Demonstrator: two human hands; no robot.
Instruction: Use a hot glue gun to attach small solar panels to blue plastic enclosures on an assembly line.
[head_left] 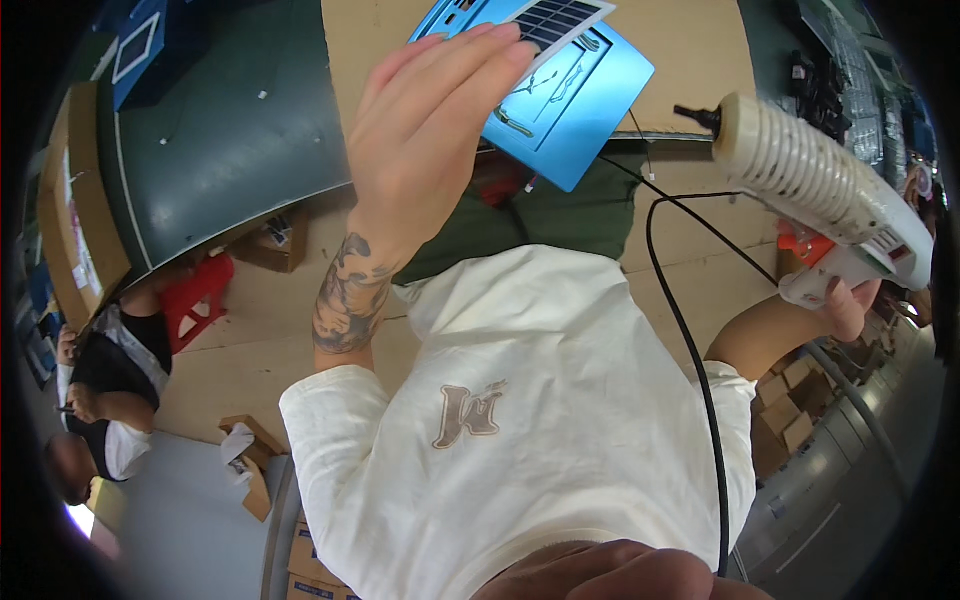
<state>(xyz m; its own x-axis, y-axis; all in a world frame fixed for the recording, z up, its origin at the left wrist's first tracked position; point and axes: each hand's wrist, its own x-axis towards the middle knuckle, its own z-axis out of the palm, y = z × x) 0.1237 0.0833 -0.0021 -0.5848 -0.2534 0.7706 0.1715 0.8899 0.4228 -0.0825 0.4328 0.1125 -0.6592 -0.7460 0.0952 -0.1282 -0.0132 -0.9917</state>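
Head view, all placed against the blue plate (560,95). Left hand (430,140) raised just below and left of the plate, fingers (480,55) laid together and clamped over a small dark solar panel (555,20) pressed against the plate's upper face. Plate tilted, a moulded recess with loose thin wires showing at its middle. Well to the right of the plate, a white glue gun (820,190) held in the right hand (845,300), fingers wrapped shut around the grip, black nozzle aimed back toward the plate but clearly apart from it. Black cord (690,330) trailing from the gun down below the plate, across a cream shirt.

Likely trouble: hot nozzle drifting onto the left fingers, given how near the panel edge they sit; panel sliding off the tilted plate if the clamp slackens; cord snagging on the plate's lower corner (slack looks generous, though).

Containers: cardboard boxes (785,415) far below and right of the plate, contents impossible to tell. Brown cardboard-covered tabletop (700,60) behind the plate. Another person (115,400) far below and left.
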